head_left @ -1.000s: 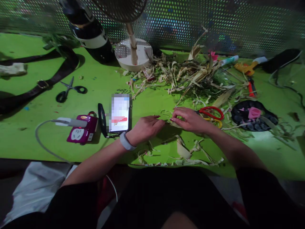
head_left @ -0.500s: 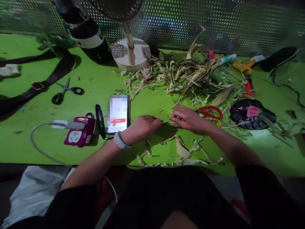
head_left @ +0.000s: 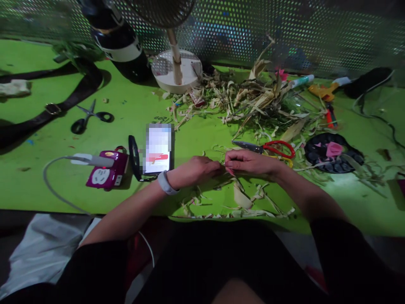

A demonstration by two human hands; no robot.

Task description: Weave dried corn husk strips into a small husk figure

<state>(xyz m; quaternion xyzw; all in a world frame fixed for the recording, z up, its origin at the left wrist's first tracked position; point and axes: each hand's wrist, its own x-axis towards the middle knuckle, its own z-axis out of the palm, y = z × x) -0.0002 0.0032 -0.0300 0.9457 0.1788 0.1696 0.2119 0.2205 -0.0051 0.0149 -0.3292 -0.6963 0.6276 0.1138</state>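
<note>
My left hand point(head_left: 196, 170) and my right hand point(head_left: 249, 162) meet fingertip to fingertip over the green table point(head_left: 202, 139), both pinching a thin dried husk strip point(head_left: 223, 165) between them. The strip is mostly hidden by the fingers. A white band sits on my left wrist. Loose husk scraps point(head_left: 243, 202) lie just in front of my hands. Red-handled scissors point(head_left: 272, 148) rest right behind my right hand, blades pointing left.
A phone point(head_left: 158, 150) stands on a holder left of my hands, beside a purple socket block point(head_left: 106, 174) with a grey cable. Black scissors point(head_left: 90, 118), a fan base point(head_left: 177, 71), a husk pile point(head_left: 256, 101), a black tray point(head_left: 332, 153) and a glue gun point(head_left: 325, 90) lie further back.
My right hand has drawn back toward me off the scissors, uncovering their blades. Both hands have closed together, fingertips now pinching the strip.
</note>
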